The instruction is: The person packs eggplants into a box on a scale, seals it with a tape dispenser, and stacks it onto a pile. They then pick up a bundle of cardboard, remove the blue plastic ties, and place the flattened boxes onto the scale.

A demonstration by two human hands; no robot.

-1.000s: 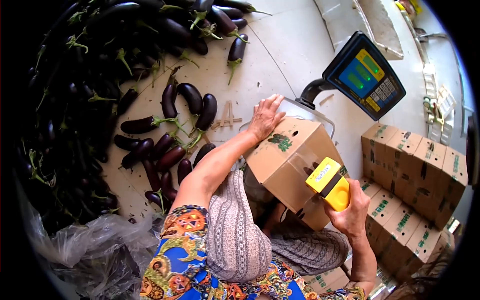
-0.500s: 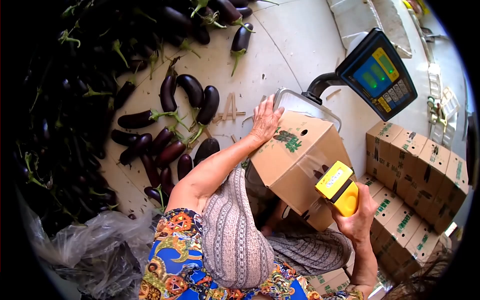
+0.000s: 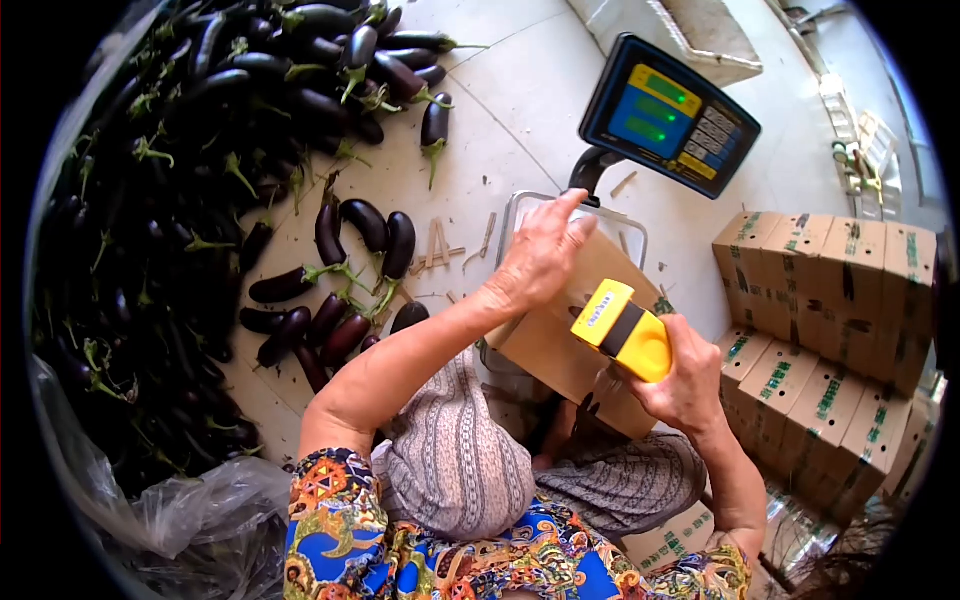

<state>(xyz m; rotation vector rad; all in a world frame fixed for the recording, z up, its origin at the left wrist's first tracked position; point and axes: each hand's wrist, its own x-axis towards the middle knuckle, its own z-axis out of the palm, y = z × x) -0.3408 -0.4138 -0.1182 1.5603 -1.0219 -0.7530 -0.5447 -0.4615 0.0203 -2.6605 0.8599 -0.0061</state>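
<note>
A brown cardboard box sits tilted on the scale platform before my knees. My left hand grips its far upper edge, fingers reaching over the side; part of the fingertips is hidden. In my right hand is a yellow tape dispenser with a dark band, held against the near right part of the box. Clear tape shows only faintly there, and the dispenser hides the spot beneath it. Past the left hand rises the scale display, lit with green digits.
A large heap of eggplants covers the left side, with loose eggplants nearer the scale. Stacked cardboard boxes stand at the right. Crumpled clear plastic lies at lower left, and thin strips litter the floor.
The box has turned, and its green-printed face is now mostly out of sight. My left hand has shifted onto its far edge; the tape dispenser has tilted with my right hand. The view has swung too.
</note>
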